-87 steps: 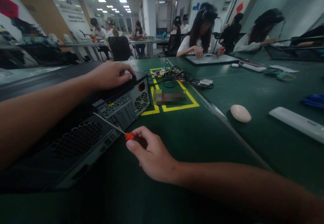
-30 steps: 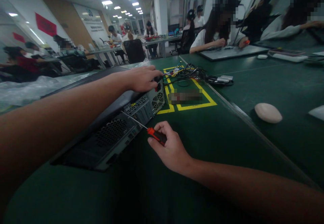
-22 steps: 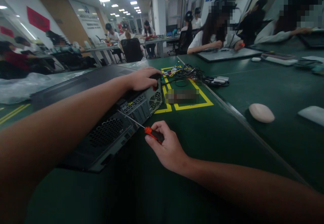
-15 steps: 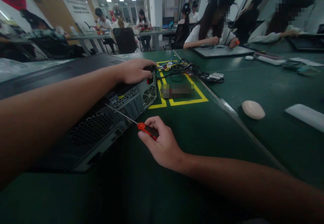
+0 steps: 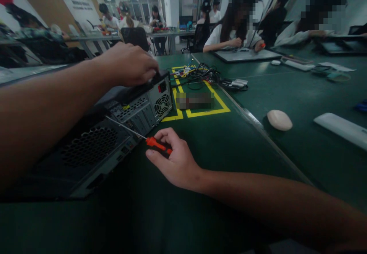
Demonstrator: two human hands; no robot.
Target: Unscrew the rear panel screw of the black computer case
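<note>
My right fingers (image 5: 168, 132) wrap screwdriver (image 5: 150, 141): likely light, stiff; hold by handle (image 5: 157, 144). Left fingers (image 5: 150, 63) half-curled over probably heavy case (image 5: 120, 143), grip unclear, toward bench's (image 5: 218, 147) near edge.

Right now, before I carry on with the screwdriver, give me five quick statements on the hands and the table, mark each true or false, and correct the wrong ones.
1. The right hand holds an orange-and-black screwdriver. True.
2. A cable bundle lies on the green table beyond the rear panel of the computer case. True.
3. The left hand is at the cable bundle. False: it is over the top of the computer case, near the rear edge.
4. The screwdriver points away from the computer case. False: it points toward it.
5. The pale pink rounded object lies inside a yellow outline. False: it lies outside, across the table seam.
</note>
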